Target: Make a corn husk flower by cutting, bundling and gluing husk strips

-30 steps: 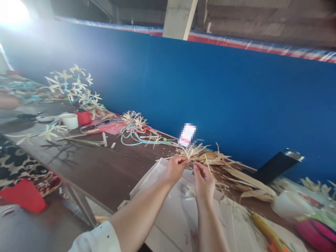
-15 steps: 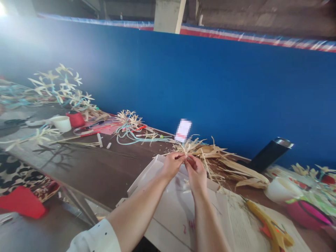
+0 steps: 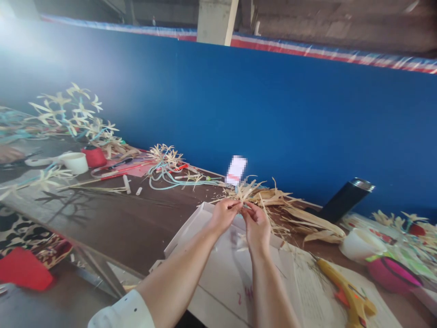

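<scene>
My left hand (image 3: 223,216) and my right hand (image 3: 256,224) meet fingertip to fingertip above a white box lid (image 3: 201,223). Both are closed in a pinch. Pale, narrow petals of a dried husk flower (image 3: 244,193) fan out beyond the fingertips, and its base is hidden between them. Just behind and to the right lies a loose heap of dried corn husks (image 3: 273,198), partly merging with the flower in view. A small blurred white card or screen (image 3: 236,169) stands against the blue panel behind the hands.
A yellow glue gun (image 3: 344,289) lies on printed paper at right. Near it are a white cup (image 3: 362,246), a magenta pouch (image 3: 392,274) and a leaning black flask (image 3: 348,200). Husk flowers on blue stems (image 3: 165,159) lie left. Another person's hand (image 3: 10,154) shows at far left.
My right fingers have shifted slightly at the flower's base, while my left hand keeps its pinch. The view has swung a little to the right. Another person's hand has come into sight at far left.
</scene>
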### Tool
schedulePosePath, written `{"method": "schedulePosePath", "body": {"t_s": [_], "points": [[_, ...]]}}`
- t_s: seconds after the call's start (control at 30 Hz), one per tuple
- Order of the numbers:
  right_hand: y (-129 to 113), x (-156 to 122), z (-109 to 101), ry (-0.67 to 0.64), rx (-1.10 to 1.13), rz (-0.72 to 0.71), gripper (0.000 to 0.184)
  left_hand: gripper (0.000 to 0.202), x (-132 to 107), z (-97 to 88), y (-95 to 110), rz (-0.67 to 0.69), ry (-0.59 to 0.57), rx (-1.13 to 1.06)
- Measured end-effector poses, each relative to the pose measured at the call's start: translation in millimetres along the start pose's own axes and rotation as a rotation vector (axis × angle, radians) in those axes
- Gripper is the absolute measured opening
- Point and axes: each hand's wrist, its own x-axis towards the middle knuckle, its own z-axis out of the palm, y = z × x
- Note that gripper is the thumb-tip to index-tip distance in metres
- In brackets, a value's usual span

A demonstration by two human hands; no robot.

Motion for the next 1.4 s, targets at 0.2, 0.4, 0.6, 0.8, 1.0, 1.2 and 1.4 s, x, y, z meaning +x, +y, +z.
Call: {"method": "schedulePosePath", "body": {"t_s": [0.2,0.4,0.6,0.8,1.0,1.2,1.4], "points": [[-6,-2,-1,0.077,-0.061,0.024,0.042,0.03,-1,-0.6,3,-0.017,0.017,-0.026],[-6,-2,-1,0.07,-0.037,0.026,0.043,0.029,0,-2.9,11,-0.122,0.016,-0.128],[-1,-1,0,-0.003,0.038,0.013,0.043,0.031,0,-4.0,13,-0.202,-0.015,-0.226],[0,-1,0,-0.03,0.044,0.008,0.042,0.03,2,-5.1,10,-0.195,-0.03,-0.2],[0,-2,0,-0.035,0.026,0.005,0.046,0.025,3,-6.3,11,-0.142,-0.014,-0.149],[1,0,-4,0.034,0.066,0.06,0.048,0.025,3,-7.4,6,-0.056,0.025,-0.099],[2,3,-9,0.104,0.175,0.165,0.041,0.02,1,-6.2,8,0.012,-0.087,-0.057]]}}
